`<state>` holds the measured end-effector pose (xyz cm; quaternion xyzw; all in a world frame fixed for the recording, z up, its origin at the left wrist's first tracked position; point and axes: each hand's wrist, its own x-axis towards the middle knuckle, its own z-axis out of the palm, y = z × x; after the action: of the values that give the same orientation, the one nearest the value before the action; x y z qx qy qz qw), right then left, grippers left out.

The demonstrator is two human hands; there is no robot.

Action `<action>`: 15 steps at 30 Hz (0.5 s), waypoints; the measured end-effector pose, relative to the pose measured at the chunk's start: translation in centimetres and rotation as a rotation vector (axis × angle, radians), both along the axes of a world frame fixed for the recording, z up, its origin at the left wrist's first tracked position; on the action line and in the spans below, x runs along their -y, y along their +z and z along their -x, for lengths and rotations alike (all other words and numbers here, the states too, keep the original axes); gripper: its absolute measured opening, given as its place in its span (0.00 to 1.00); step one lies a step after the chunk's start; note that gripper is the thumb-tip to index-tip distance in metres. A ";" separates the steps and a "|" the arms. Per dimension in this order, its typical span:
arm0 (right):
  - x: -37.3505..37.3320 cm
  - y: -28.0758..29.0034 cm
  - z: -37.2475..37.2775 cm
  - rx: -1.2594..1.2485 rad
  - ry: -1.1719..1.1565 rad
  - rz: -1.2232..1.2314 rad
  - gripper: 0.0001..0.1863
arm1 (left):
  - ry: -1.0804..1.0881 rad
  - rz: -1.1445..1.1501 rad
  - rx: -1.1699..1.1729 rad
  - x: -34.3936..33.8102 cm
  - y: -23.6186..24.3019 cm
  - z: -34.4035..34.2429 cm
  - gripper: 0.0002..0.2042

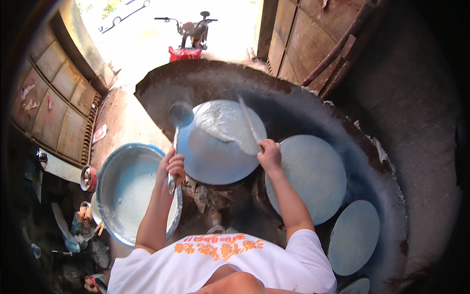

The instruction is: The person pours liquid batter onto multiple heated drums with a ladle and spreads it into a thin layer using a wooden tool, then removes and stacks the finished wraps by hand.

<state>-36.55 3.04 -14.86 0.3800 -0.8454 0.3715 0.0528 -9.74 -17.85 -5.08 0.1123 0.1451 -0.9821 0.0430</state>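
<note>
Gripping straight scraper [251, 122] over lumpy batter [219, 120]

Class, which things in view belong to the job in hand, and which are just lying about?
In use:
- ladle, left hand
- long thin tool, right hand
- round plate bearing pale mixture
- coated disc beside it
- tub of mixture

Lying about:
- bike
- car
- red-and-white scrap

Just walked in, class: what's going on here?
The person's left hand holds a long-handled metal ladle, its bowl by the left edge of a round grey griddle. The right hand grips a thin, straight, pale tool at the thick, pale batter on the griddle's far and right part. A large round blue-rimmed tub of whitish liquid stands at left.
</note>
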 end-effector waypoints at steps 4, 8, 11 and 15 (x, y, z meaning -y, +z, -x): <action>4.5 -0.7 1.0 0.009 0.197 -0.055 0.18 | 0.097 -0.019 0.015 -1.1 -1.3 0.9 0.22; 4.9 -1.3 -1.6 0.146 0.406 -0.065 0.18 | 0.159 0.123 0.128 -1.5 0.5 0.3 0.19; 1.0 -1.1 -2.4 0.144 0.534 -0.068 0.17 | 0.221 0.200 0.149 -1.5 1.8 -1.6 0.10; -1.8 0.1 4.1 0.324 0.359 0.082 0.16 | 0.271 0.397 0.232 -1.7 4.0 -1.4 0.17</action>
<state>-40.70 4.79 -14.78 0.4570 -0.7462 0.4649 -0.1350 -8.34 -16.13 -1.12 0.1929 -0.0428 -0.9572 0.2116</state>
